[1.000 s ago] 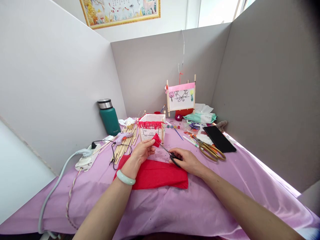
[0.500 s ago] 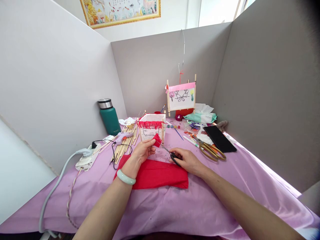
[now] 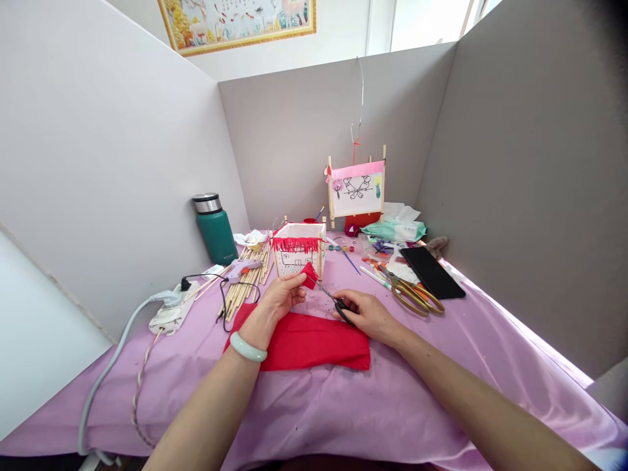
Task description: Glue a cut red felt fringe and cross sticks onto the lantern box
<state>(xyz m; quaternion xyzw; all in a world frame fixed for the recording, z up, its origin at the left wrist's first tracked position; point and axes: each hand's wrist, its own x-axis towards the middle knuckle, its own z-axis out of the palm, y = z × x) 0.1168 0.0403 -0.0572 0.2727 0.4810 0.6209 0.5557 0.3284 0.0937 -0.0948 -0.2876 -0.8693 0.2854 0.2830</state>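
right hand (image 3: 367,318) has edged its small black-handled scissors (image 3: 342,311) in toward the red paper scrap (image 3: 309,275), blade tips now just beside the scrap.

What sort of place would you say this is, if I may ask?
Probably a handicraft booth, walled by grey partition panels: a lilac cloth-covered table holds a white paper lantern with red fringe, a grey hot glue gun and thin wooden sticks.

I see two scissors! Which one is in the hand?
The black-handled scissors, held in the right hand. The gold-handled pair lies farther away, and no hand touches it.
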